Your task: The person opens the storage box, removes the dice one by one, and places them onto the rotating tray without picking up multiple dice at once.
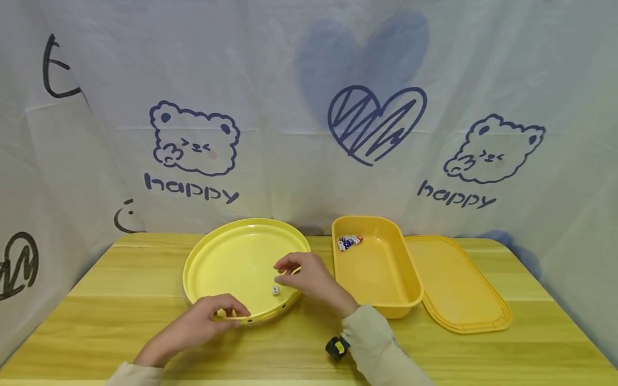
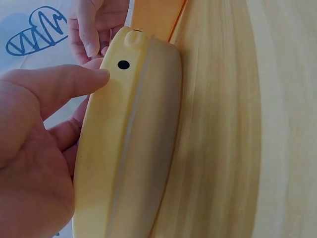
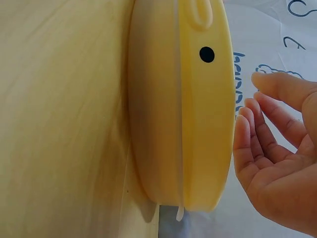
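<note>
A round yellow tray (image 1: 227, 262) with a low rim and black dots on its side stands on the table. One white die (image 1: 276, 290) lies inside it, near the front right. My left hand (image 1: 205, 317) holds the tray's front rim, thumb on the outer wall and fingers over the inner side; the left wrist view shows the thumb (image 2: 74, 84) close to a black dot. Over the tray's right part hovers my right hand (image 1: 309, 274), just behind the die. Its fingers (image 3: 270, 136) are loosely bent, with nothing between them and the thumb.
Right of the tray stands a deep orange-yellow box (image 1: 381, 279), with several white, blue and red dice (image 1: 348, 243) in its back left corner. Its flat lid (image 1: 458, 284) lies beside it on the wooden table (image 1: 111, 311). A printed cloth (image 1: 280, 161) hangs behind.
</note>
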Demonstrator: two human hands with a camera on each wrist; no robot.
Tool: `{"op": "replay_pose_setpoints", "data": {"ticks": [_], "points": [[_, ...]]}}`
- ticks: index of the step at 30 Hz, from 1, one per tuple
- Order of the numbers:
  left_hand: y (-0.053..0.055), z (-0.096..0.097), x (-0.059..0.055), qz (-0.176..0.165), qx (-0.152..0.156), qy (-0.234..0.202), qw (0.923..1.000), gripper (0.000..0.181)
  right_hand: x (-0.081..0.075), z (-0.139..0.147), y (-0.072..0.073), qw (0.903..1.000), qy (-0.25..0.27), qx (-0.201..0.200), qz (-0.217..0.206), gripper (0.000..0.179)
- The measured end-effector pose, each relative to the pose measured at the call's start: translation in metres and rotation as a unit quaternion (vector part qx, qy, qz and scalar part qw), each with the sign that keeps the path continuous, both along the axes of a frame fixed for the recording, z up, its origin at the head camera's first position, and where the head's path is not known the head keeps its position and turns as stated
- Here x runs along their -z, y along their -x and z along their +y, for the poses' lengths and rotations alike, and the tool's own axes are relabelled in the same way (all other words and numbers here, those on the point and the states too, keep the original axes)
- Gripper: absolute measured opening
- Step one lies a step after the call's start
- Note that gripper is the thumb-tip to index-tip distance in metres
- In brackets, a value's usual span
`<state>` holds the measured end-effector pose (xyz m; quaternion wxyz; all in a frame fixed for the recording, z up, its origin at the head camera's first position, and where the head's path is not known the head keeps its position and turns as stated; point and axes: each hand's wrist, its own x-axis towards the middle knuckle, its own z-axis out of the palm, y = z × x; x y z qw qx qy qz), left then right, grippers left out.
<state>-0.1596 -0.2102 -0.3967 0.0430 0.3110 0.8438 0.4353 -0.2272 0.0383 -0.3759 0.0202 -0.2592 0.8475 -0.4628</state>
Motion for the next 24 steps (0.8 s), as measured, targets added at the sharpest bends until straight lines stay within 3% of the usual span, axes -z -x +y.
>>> {"op": "replay_pose_setpoints", "data": {"ticks": [6,15,19,24], "points": [[0.0,0.001,0.002,0.017,0.003,-0.005,0.9998,0.011,0.001,0.002,0.001,0.9999,0.005,0.015,0.003,0.02],[-0.002,0.0,-0.001,0.011,-0.001,-0.005,0.9999,0.011,-0.01,0.008,-0.001,0.9995,0.027,0.017,0.001,0.021],[-0.003,0.0,-0.002,0.008,-0.003,-0.003,1.0,0.011,-0.021,0.014,0.002,0.9985,0.038,0.039,-0.003,0.022],[-0.002,-0.001,-0.002,0.007,-0.002,-0.002,1.0,0.011,-0.05,0.025,0.014,0.996,0.028,0.084,-0.011,0.025]]}}
